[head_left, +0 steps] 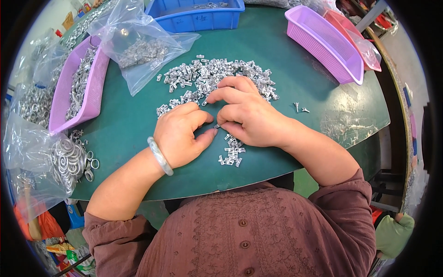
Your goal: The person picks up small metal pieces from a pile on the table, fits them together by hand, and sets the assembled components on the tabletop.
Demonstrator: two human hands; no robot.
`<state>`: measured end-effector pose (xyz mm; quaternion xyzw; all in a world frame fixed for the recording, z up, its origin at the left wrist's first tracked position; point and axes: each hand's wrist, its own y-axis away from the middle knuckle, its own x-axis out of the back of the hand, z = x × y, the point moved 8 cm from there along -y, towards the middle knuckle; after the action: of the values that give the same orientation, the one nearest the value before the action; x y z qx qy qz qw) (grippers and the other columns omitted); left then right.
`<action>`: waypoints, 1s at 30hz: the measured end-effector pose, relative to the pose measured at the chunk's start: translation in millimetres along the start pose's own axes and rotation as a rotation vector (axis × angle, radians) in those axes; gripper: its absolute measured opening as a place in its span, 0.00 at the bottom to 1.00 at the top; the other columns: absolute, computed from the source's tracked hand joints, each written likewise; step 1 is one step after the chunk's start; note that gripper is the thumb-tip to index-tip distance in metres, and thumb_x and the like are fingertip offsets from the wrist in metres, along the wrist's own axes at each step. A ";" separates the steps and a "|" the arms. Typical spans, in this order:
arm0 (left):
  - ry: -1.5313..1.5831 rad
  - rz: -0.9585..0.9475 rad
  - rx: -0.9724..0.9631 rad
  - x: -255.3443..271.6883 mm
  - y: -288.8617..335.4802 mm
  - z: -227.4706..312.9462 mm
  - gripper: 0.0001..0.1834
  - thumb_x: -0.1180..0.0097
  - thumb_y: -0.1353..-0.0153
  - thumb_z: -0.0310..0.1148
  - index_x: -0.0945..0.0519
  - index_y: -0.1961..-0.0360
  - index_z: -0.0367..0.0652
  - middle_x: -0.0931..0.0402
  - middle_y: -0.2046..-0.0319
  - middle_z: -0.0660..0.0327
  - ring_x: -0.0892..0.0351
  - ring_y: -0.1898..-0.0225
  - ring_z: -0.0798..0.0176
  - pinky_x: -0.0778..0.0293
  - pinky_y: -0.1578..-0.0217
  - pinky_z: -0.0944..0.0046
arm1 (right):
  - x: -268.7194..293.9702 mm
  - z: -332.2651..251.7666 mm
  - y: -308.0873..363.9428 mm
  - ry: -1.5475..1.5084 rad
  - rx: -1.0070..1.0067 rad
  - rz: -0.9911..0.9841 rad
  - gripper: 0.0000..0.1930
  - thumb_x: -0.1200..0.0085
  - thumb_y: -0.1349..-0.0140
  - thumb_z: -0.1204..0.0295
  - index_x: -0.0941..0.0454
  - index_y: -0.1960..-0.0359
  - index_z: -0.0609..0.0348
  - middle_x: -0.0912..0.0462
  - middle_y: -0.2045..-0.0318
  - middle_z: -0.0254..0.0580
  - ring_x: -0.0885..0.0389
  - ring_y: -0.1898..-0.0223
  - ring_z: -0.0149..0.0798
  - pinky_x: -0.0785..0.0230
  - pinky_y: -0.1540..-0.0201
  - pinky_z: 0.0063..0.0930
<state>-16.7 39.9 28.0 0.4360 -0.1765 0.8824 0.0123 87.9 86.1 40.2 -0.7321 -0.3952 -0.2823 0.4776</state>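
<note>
Between my two hands, over the green table (124, 154), is a small silvery metal part (217, 126). My right hand (247, 113) pinches it between thumb and forefinger, the other fingers raised and curled. On its left side, my left hand (181, 134) meets the part with thumb and fingertips closed together. Beyond the hands spreads a loose heap of similar small metal parts (207, 74). A smaller cluster of such parts (232, 154) lies close to me, below my right hand. The exact shape of the held part is hard to make out.
On the left are a purple basket (92, 99) of metal pieces, a clear bag (147, 34) of parts and a pile of metal rings (67, 159). A blue bin (196, 19) stands at the back. Another purple basket (323, 44) and two small loose pieces (301, 108) are to the right.
</note>
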 end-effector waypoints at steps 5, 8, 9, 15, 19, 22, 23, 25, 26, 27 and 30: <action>0.002 -0.001 -0.004 -1.5 -0.3 0.9 0.07 0.35 0.51 0.32 0.19 0.71 0.43 0.25 0.74 0.60 0.23 0.70 0.54 0.26 0.70 0.56 | 0.3 -0.8 0.1 -0.014 0.018 0.012 0.03 0.38 0.52 0.75 0.19 0.75 0.59 0.23 0.52 0.41 0.34 0.43 0.51 0.43 0.39 0.48; 0.011 0.015 -0.010 -1.9 -0.1 0.3 0.05 0.36 0.51 0.30 0.19 0.73 0.44 0.26 0.75 0.61 0.23 0.71 0.55 0.27 0.71 0.56 | 0.6 -0.9 0.1 -0.032 0.026 0.013 0.03 0.38 0.52 0.75 0.20 0.75 0.58 0.23 0.52 0.41 0.34 0.42 0.51 0.42 0.40 0.48; 0.005 0.018 -0.048 -1.4 -0.3 2.8 0.05 0.36 0.51 0.27 0.19 0.72 0.42 0.27 0.76 0.60 0.24 0.73 0.57 0.28 0.73 0.59 | 0.5 -0.6 0.2 -0.042 0.027 0.007 0.03 0.38 0.52 0.76 0.20 0.75 0.58 0.23 0.51 0.41 0.34 0.42 0.51 0.42 0.40 0.48; 0.003 0.033 -0.108 -1.1 -0.4 6.2 0.04 0.36 0.51 0.23 0.19 0.73 0.40 0.27 0.78 0.60 0.25 0.75 0.59 0.29 0.75 0.62 | 12.8 11.9 2.3 0.056 -0.085 0.012 0.05 0.38 0.53 0.75 0.19 0.73 0.57 0.23 0.51 0.41 0.33 0.42 0.50 0.44 0.39 0.48; 0.016 0.033 -0.113 -1.2 -1.0 7.9 0.04 0.37 0.51 0.22 0.19 0.73 0.40 0.27 0.78 0.60 0.25 0.75 0.59 0.29 0.75 0.61 | 8.3 14.1 4.6 0.107 -0.092 0.025 0.06 0.38 0.52 0.74 0.17 0.71 0.57 0.22 0.53 0.40 0.33 0.43 0.49 0.45 0.38 0.47; 0.016 0.029 -0.118 -1.4 -1.5 8.0 0.04 0.37 0.52 0.22 0.19 0.73 0.40 0.27 0.78 0.60 0.25 0.75 0.59 0.29 0.75 0.62 | 5.7 13.9 4.7 0.124 -0.083 0.029 0.05 0.38 0.52 0.74 0.17 0.71 0.57 0.22 0.54 0.39 0.32 0.44 0.48 0.45 0.38 0.47; 0.016 0.029 -0.118 -1.3 -1.5 8.1 0.04 0.37 0.52 0.22 0.19 0.73 0.40 0.27 0.78 0.60 0.25 0.75 0.59 0.29 0.75 0.62 | 5.1 14.1 5.0 0.121 -0.083 0.033 0.05 0.38 0.52 0.74 0.17 0.72 0.57 0.22 0.54 0.39 0.32 0.44 0.47 0.45 0.38 0.47; 0.038 0.024 -0.106 -1.2 -1.5 7.4 0.05 0.37 0.52 0.22 0.20 0.72 0.39 0.28 0.78 0.59 0.25 0.76 0.59 0.29 0.75 0.62 | 4.3 14.4 4.9 0.118 -0.082 0.036 0.04 0.38 0.52 0.74 0.17 0.73 0.56 0.22 0.55 0.38 0.32 0.44 0.47 0.45 0.39 0.47; 0.038 0.024 -0.106 -1.1 -1.4 7.6 0.05 0.37 0.52 0.22 0.20 0.72 0.39 0.28 0.78 0.59 0.25 0.76 0.59 0.29 0.75 0.62 | 4.0 14.4 4.5 0.106 -0.079 0.038 0.03 0.38 0.52 0.74 0.17 0.74 0.56 0.21 0.55 0.37 0.32 0.44 0.47 0.45 0.39 0.47; 0.050 0.021 -0.090 -1.1 -1.4 6.5 0.05 0.37 0.51 0.23 0.20 0.72 0.39 0.28 0.77 0.59 0.25 0.76 0.60 0.29 0.75 0.63 | 3.8 14.3 4.3 0.094 -0.076 0.039 0.03 0.38 0.52 0.74 0.17 0.74 0.56 0.21 0.55 0.37 0.31 0.45 0.47 0.44 0.39 0.48; 0.077 0.009 -0.014 -0.9 -1.7 1.7 0.05 0.37 0.51 0.27 0.20 0.72 0.41 0.27 0.77 0.60 0.24 0.75 0.59 0.28 0.74 0.61 | 5.5 11.9 2.9 0.056 -0.053 0.058 0.03 0.38 0.53 0.75 0.18 0.75 0.56 0.21 0.54 0.37 0.31 0.45 0.47 0.44 0.40 0.48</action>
<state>-14.5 41.1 28.7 0.4011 -0.1838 0.8972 0.0182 93.7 98.1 38.6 -0.7475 -0.3528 -0.2990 0.4769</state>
